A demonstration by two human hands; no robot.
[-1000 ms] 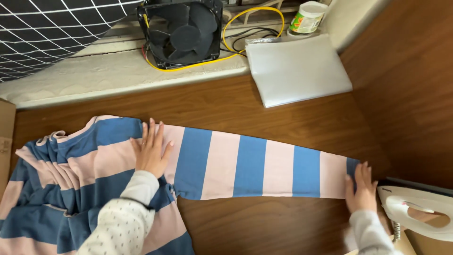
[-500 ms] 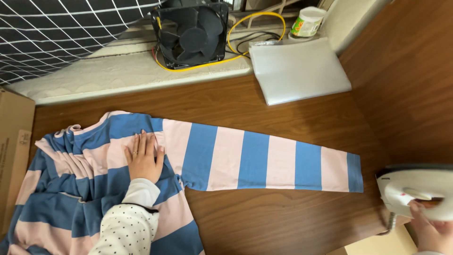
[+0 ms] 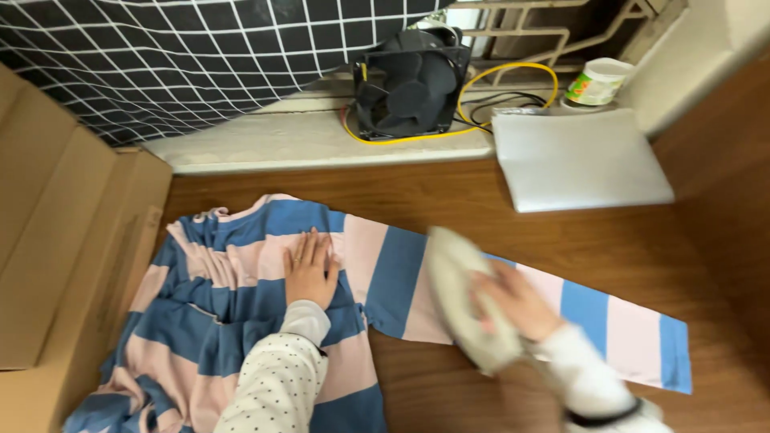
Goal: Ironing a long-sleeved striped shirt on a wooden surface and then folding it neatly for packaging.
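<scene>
A blue and pink striped shirt (image 3: pixel 241 321) lies on a brown wooden table (image 3: pixel 449 192), its sleeve (image 3: pixel 609 329) stretched out to the right. My left hand (image 3: pixel 310 269) presses flat on the shirt near the shoulder, fingers together. My right hand (image 3: pixel 513 301) grips a cream-coloured clothes iron (image 3: pixel 465 309), which rests on the sleeve close to the shoulder end. The iron and hand look motion-blurred.
A flattened cardboard box (image 3: pixel 64 240) stands at the left. Behind the table are a black fan (image 3: pixel 409 84) with a yellow cable (image 3: pixel 513 76), a white flat pad (image 3: pixel 577 160), a small tub (image 3: pixel 597 80) and a black grid-patterned cloth (image 3: pixel 176 56).
My right hand left the sleeve cuff, took the iron from the right edge and brought it left onto the sleeve. The left hand stayed pressed on the shirt.
</scene>
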